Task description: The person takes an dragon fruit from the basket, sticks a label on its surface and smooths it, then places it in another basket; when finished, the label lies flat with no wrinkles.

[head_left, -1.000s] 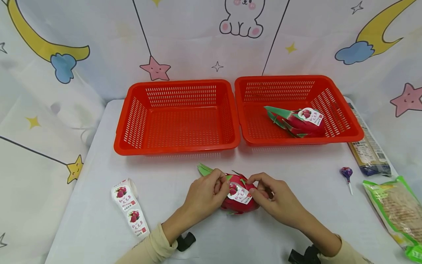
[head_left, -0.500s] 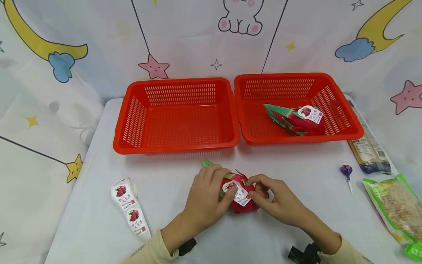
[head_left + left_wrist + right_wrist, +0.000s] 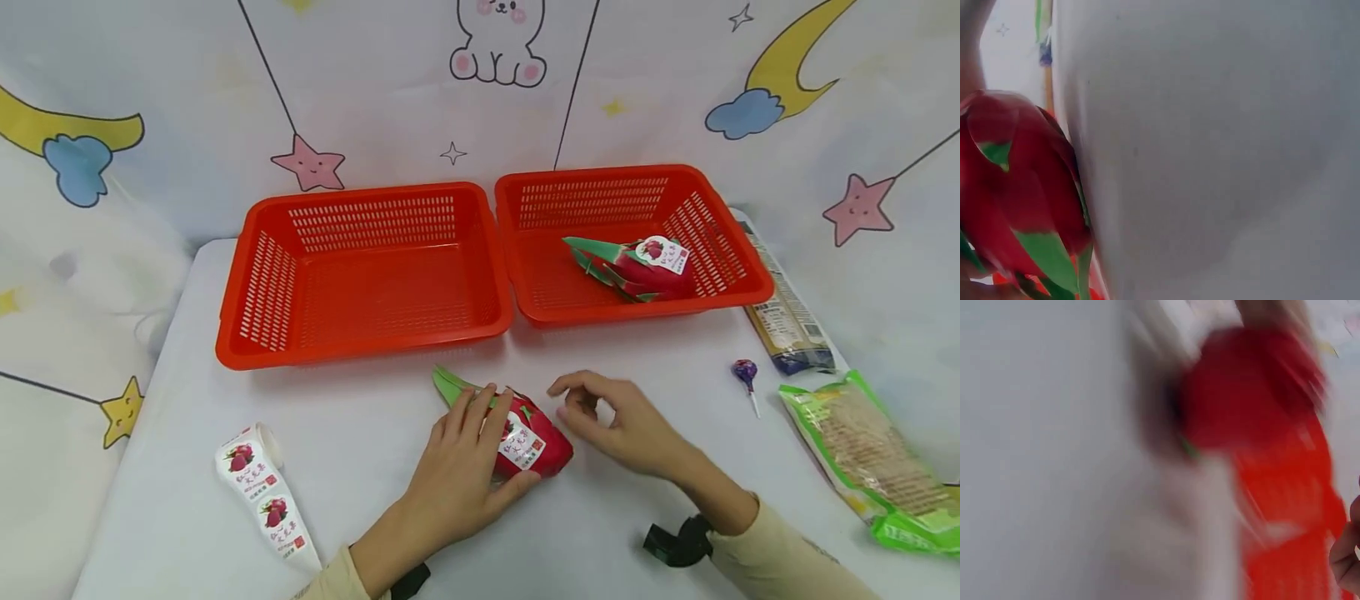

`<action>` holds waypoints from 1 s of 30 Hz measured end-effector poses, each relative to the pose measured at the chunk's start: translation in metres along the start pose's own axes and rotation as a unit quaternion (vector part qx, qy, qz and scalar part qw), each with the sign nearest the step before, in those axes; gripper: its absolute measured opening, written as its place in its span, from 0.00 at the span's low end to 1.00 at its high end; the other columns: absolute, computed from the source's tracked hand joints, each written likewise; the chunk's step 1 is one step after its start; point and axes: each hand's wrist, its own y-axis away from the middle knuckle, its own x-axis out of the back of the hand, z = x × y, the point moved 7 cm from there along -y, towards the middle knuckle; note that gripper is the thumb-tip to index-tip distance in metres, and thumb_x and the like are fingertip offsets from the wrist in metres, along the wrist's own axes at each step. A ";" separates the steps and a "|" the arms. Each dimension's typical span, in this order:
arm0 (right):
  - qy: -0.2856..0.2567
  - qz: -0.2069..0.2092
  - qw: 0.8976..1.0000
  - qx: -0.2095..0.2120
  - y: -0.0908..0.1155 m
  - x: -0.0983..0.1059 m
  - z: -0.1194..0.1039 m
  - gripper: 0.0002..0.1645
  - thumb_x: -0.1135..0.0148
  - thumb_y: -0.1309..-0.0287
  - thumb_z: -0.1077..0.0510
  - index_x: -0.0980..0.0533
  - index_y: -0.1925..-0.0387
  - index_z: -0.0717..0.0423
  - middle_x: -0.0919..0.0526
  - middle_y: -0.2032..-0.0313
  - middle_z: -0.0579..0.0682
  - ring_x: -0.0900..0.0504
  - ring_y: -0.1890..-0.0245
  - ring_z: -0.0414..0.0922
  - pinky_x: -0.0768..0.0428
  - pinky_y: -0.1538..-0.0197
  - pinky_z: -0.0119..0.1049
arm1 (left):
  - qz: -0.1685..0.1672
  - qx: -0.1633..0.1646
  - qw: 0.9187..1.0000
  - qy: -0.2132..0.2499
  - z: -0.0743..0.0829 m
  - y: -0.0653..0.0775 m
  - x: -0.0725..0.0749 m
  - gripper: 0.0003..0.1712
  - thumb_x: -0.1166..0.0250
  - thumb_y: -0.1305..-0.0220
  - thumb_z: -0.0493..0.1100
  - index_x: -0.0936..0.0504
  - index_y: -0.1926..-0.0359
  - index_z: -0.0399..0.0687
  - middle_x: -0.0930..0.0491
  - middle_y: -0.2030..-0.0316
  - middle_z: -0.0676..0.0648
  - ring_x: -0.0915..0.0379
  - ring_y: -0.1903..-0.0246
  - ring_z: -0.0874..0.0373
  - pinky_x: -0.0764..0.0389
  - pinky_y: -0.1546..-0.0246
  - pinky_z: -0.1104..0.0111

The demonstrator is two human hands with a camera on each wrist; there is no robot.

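A red dragon fruit [image 3: 550, 435] with green leaf tips lies on the white table, bearing a white printed label [image 3: 521, 446]. My left hand [image 3: 457, 479] holds it from the near left, fingers across its top and thumb along its near side; part of the label is under the fingers. In the left wrist view the dragon fruit [image 3: 1025, 181] sits between thumb and fingers. To its right, my right hand [image 3: 630, 425] hovers apart with loosely bent fingers and nothing in them. The right wrist view is blurred, showing the fruit [image 3: 1247, 394] beyond.
Two red baskets stand behind: the left one [image 3: 360, 354] and the right one [image 3: 637, 315], which contains another labelled dragon fruit [image 3: 660, 275]. A label roll [image 3: 258, 492] lies at left. On the right are a lollipop [image 3: 745, 372], a blue-gold packet [image 3: 787, 325] and a green-edged bag [image 3: 862, 458].
My left hand has gone from pinching near the label to spreading over the dragon fruit. My right hand has let go of the fruit and drawn off to the right. The head view has shifted.
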 end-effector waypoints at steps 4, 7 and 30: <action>0.036 0.085 0.995 -0.033 -0.025 0.075 0.018 0.12 0.37 0.34 0.65 0.19 0.50 0.55 0.18 0.65 0.35 0.22 0.66 0.35 0.22 0.64 0.25 | 0.028 -0.001 1.000 -0.007 0.001 0.002 0.000 0.54 0.31 0.42 0.70 0.39 0.25 0.46 0.31 0.31 0.40 0.37 0.31 0.41 0.20 0.43 0.50; 0.066 0.155 0.982 -0.086 -0.041 0.143 0.038 0.13 0.41 0.29 0.59 0.21 0.47 0.58 0.19 0.61 0.34 0.24 0.62 0.35 0.24 0.63 0.20 | 0.037 -0.005 0.999 -0.010 0.003 0.003 -0.001 0.58 0.28 0.47 0.70 0.38 0.25 0.46 0.30 0.32 0.40 0.36 0.32 0.41 0.19 0.44 0.51; 0.153 0.051 0.915 -0.370 -0.058 0.232 0.202 0.46 0.59 0.24 0.36 0.68 0.18 0.41 0.38 0.31 0.69 0.24 0.49 0.64 0.11 0.59 0.51 | 0.083 0.008 0.995 -0.053 0.008 -0.002 -0.009 0.67 0.15 0.70 0.69 0.33 0.32 0.42 0.26 0.39 0.40 0.31 0.37 0.42 0.11 0.70 0.60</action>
